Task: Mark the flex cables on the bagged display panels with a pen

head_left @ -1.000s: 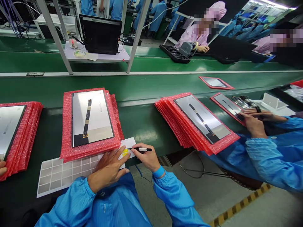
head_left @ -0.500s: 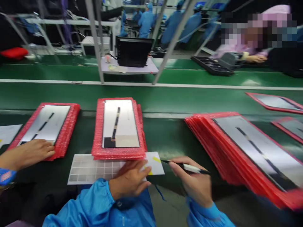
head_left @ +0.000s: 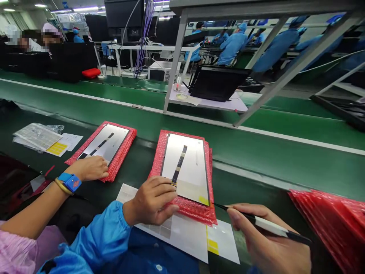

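A display panel (head_left: 189, 160) with a silvery back and a dark ribbon cable lies on a stack of red bubble-wrap sleeves (head_left: 196, 213) before me. My left hand (head_left: 154, 199) rests with fingers extended over the panel's lower left corner. In my right hand (head_left: 270, 236) is a pair of black-and-white tweezers (head_left: 268, 224); their dark tip points at the panel's lower right corner. A yellow sticker (head_left: 203, 200) lies at that corner. Under the stack's near edge are a pale gridded sheet (head_left: 182, 238) and a white paper with yellow stickers (head_left: 224, 239).
At the left, a co-worker's hand (head_left: 92, 167) lies on another panel (head_left: 110, 142) on red wrap. Beyond it are sheets in plastic (head_left: 38, 135). More red sleeves (head_left: 333, 220) are stacked at right. A metal frame (head_left: 173, 68) and a monitor (head_left: 218, 82) stand across the green bench.
My view has swung left. My left hand has gone from the sheet up onto the panel. The tweezers have come to the panel's corner, where a yellow sticker now shows.
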Tool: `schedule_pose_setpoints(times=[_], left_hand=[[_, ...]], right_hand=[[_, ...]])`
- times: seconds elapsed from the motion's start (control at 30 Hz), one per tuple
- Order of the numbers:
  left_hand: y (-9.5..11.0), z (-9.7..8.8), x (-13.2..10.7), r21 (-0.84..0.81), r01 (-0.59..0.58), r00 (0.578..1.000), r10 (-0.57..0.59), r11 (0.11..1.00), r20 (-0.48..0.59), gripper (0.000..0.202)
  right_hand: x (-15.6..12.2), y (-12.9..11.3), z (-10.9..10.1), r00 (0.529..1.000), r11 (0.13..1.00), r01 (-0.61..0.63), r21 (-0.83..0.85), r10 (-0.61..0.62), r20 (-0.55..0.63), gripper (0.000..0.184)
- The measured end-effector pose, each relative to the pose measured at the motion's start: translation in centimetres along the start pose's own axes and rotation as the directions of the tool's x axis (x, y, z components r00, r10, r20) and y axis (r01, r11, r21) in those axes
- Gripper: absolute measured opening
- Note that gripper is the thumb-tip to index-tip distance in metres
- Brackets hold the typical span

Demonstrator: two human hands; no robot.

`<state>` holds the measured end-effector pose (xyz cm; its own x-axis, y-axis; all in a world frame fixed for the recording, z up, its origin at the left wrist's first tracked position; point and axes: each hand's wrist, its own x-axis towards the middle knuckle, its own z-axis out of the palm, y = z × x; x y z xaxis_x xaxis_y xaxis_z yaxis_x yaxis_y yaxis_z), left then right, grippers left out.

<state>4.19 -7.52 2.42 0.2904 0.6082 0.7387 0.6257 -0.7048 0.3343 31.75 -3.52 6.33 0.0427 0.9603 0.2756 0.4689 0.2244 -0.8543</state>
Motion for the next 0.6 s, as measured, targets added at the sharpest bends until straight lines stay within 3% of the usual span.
schedule_pose_setpoints(times=[0.13, 0.27, 0.6], left_hand=[[-1.6, 0.1, -1.3, -0.029, -0.007, 0.999, 0.008, 1.0, 0.035, 0.021], [-2.0, 0.1, -2.5, -0.079, -0.001, 1.0, 0.0, 0.997, -0.009, 0.024], [-2.8, 0.3, -2.7, -0.101, -0.017, 1.0, 0.015, 0.995, -0.016, 0.021]], right_hand=[[0.6, -1.3, 1.9, 0.995, 0.997, -0.057, 0.043, 0.053, 0.086, 0.026], [0.9, -2.1, 3.5, 0.981, 0.977, -0.132, 0.167, 0.106, 0.161, 0.023], [1.9, -3.1, 6.9, 0.94, 0.964, -0.184, 0.193, 0.114, 0.323, 0.021]])
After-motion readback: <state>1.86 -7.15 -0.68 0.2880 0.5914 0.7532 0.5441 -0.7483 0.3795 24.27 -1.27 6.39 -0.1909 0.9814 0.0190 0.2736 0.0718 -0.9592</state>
